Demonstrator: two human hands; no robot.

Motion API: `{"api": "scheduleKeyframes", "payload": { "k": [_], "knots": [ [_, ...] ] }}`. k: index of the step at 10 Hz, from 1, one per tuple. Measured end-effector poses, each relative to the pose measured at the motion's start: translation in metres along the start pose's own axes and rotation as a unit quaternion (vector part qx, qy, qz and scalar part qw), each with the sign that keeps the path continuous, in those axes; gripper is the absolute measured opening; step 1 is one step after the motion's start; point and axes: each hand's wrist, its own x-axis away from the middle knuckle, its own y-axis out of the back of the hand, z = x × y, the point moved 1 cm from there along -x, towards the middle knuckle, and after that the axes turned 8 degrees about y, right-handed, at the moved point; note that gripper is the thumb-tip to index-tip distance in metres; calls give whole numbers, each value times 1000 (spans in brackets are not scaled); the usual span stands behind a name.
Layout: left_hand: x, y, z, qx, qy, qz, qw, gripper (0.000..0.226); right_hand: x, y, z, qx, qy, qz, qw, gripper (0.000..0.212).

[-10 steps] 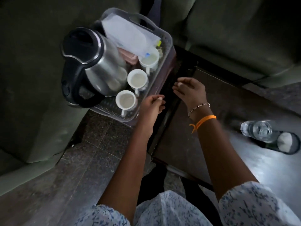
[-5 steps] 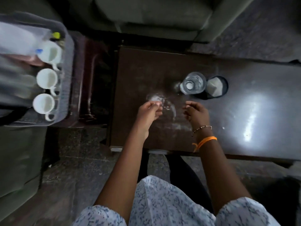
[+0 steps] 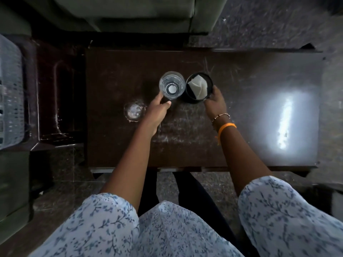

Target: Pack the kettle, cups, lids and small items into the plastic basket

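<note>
A clear drinking glass [image 3: 172, 85] stands on the dark wooden table [image 3: 241, 108], and my left hand [image 3: 158, 108] grips it from the near side. Right beside it stands a round black container [image 3: 199, 88] with white paper sachets inside. My right hand [image 3: 215, 102] curls round its right near side. The plastic basket [image 3: 10, 93] shows only as a blurred grey mesh wall at the far left edge; its contents are out of view.
A whitish ring mark [image 3: 134, 110] lies on the table left of my left hand. A dark side table [image 3: 55, 101] carries the basket. A green sofa [image 3: 130, 13] runs along the far side. Light glares on the table's right part [image 3: 284, 119].
The view swung right from the basket to the table. Both hands moved forward, the left onto the glass, the right onto the black container.
</note>
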Motion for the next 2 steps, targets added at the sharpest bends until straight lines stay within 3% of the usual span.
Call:
{"api": "scheduleKeyframes", "payload": {
  "k": [2],
  "knots": [
    [20,-2,-4,-55,5,-6,998,51,15,24,2,-31,-5,6,999,61]
  ]
}}
